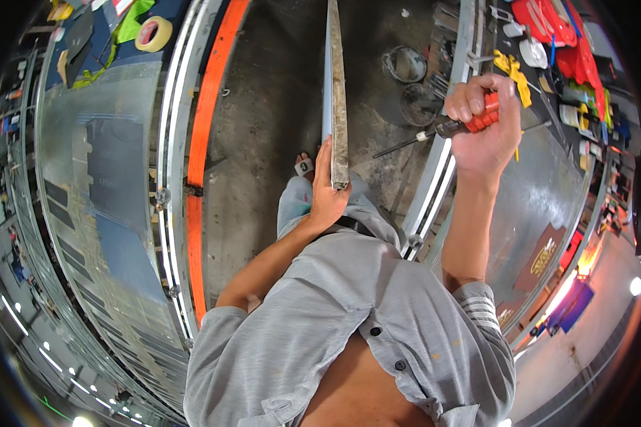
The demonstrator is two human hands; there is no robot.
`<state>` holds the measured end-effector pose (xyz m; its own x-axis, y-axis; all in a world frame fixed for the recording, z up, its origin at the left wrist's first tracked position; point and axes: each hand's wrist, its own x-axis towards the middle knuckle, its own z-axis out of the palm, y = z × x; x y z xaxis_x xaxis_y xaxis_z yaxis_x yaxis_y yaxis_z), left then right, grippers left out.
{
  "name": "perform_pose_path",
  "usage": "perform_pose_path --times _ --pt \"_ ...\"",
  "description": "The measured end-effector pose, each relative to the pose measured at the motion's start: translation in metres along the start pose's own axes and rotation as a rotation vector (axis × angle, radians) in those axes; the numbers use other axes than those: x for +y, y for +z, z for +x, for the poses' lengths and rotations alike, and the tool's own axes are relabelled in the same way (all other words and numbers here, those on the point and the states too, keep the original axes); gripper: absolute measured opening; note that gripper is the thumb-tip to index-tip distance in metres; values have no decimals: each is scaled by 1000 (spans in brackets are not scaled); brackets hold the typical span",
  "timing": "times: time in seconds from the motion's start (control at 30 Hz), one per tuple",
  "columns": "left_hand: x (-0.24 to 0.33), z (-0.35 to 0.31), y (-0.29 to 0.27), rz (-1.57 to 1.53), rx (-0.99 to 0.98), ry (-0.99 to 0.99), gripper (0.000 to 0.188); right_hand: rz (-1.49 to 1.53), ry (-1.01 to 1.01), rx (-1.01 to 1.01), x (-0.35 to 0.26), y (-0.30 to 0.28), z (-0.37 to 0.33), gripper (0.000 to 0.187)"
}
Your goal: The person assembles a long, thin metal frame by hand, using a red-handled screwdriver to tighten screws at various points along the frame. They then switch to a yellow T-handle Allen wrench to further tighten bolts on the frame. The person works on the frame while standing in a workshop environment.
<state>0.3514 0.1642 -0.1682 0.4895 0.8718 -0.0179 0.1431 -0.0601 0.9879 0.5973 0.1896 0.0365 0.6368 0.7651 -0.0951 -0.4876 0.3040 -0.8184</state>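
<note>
My left hand grips the near end of a long, flat panel, which stands edge-on between the two tables and runs straight away from me. Its worn grey edge faces up, and a pale bluish side shows on the left. Raised at the right, my right hand is closed in a fist around the red and black handle of a screwdriver. The thin dark shaft points left and slightly down, over the floor near the right table's rail. A gap separates the screwdriver from the panel.
The left table has a metal rail and an orange strip along its edge; a tape roll lies there. Buckets stand on the floor at right. Red cloth and yellow gloves lie on the right table.
</note>
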Motion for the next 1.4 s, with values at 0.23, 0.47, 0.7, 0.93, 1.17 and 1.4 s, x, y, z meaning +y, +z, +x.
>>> perform_pose_path --times 0.23,0.47,0.7,0.93,1.17,1.4 --pt "37 19 -1 52 -51 198 80 -20 10 64 27 -4 -19 25" --pt "40 47 -1 17 -223 204 67 25 -50 94 20 -16 -14 25" --pt "46 59 2 44 -339 268 59 8 -117 127 8 -37 -15 28" --pt "34 51 12 -18 -307 316 57 -37 -171 144 3 -51 -22 29" --pt "31 46 9 -18 -312 321 59 14 -149 143 8 -56 -23 28" --pt "26 34 9 -77 -324 282 62 16 -86 94 16 -42 -19 27"
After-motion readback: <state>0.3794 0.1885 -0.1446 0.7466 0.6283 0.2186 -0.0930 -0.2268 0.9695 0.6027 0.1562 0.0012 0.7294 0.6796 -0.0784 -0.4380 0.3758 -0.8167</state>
